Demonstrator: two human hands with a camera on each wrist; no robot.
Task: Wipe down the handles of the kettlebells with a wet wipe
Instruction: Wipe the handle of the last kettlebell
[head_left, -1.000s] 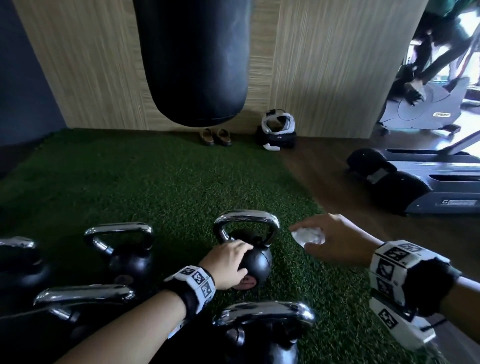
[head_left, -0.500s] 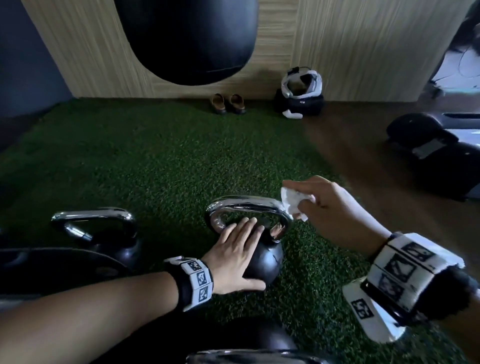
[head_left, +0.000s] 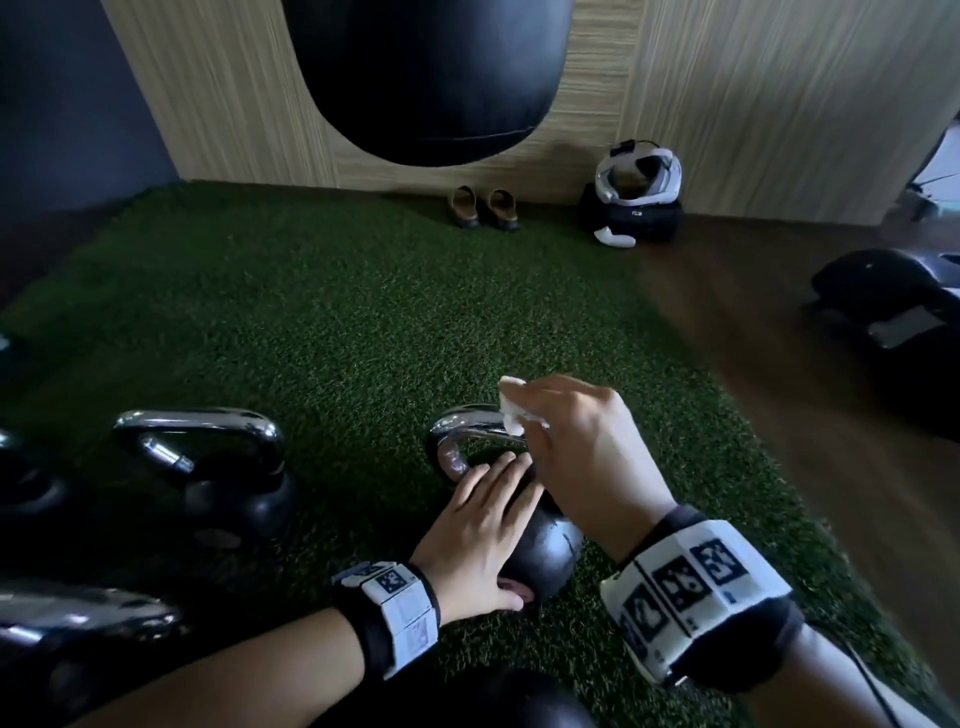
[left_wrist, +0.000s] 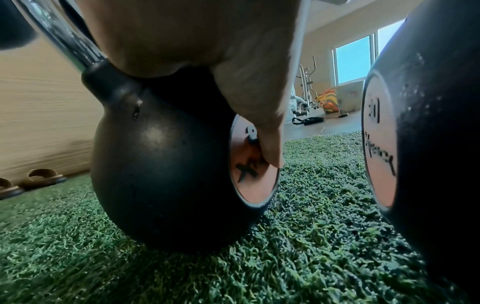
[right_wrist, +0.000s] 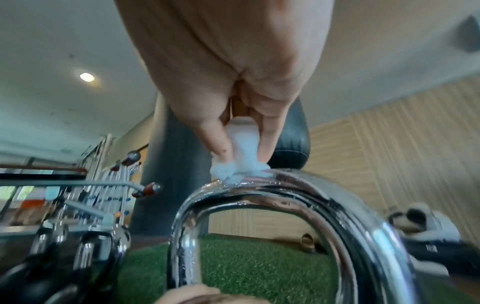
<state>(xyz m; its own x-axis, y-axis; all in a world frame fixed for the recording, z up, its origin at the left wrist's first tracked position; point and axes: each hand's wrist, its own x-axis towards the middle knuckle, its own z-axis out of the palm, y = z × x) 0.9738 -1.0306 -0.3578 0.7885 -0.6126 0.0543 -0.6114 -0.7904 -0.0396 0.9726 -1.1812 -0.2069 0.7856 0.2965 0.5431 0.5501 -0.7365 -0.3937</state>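
Observation:
A small black kettlebell (head_left: 545, 551) (left_wrist: 161, 164) with a chrome handle (head_left: 467, 423) (right_wrist: 298, 197) stands on the green turf. My left hand (head_left: 483, 525) lies on its ball with straight fingers, thumb on the pink side disc (left_wrist: 249, 174). My right hand (head_left: 571, 441) pinches a white wet wipe (head_left: 511, 410) (right_wrist: 241, 156) between thumb and fingers and presses it onto the top of the handle. The handle's right side is hidden behind that hand in the head view.
More kettlebells stand at the left (head_left: 218, 467), the lower left (head_left: 78, 623) and close at the bottom (left_wrist: 420, 123). A black punching bag (head_left: 431, 78) hangs ahead. Slippers (head_left: 483, 208) and a headset on a bag (head_left: 636, 202) sit by the wooden wall; exercise machines (head_left: 893, 332) stand at the right.
My right hand has moved left with the wipe, from beside the kettlebell onto the top of its handle. The left hand has slid up over the ball and stays there.

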